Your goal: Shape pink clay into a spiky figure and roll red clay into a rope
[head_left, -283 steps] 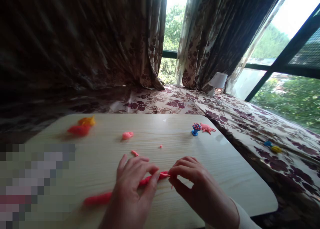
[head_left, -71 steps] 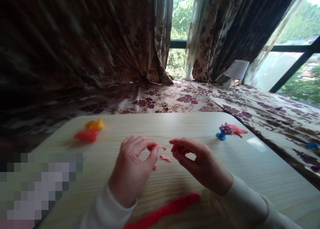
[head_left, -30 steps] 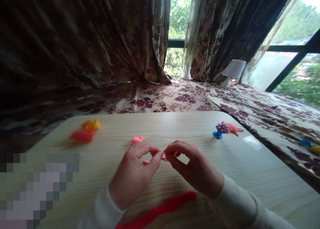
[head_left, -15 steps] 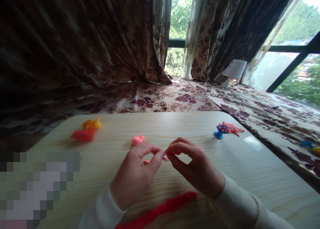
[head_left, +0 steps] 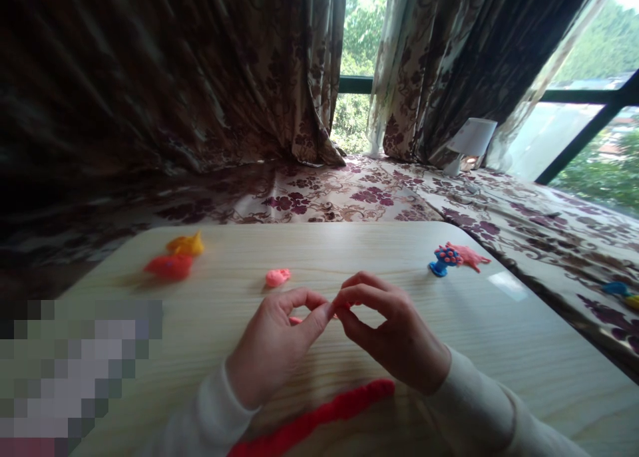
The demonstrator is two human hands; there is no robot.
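Note:
Above the middle of the pale wooden table, my left hand and my right hand meet fingertip to fingertip. Both are closed in a pinch on a small bit of red modelling clay, mostly hidden by the fingers. A small pink clay piece shows behind my left thumb, lying on the table. Just beyond my left hand sits a pink clay lump. Nearer me, a long flattened red clay strip lies slantwise below both hands.
At the table's left stand an orange-red clay lump and a yellow one. On the right are a blue clay figure with pink dots and a flat pink clay piece. A white lamp stands behind, on patterned cloth.
My left hand has shifted slightly to the right, closing against the right fingertips. The whole view has drifted a little; the clay pieces on the table stay put.

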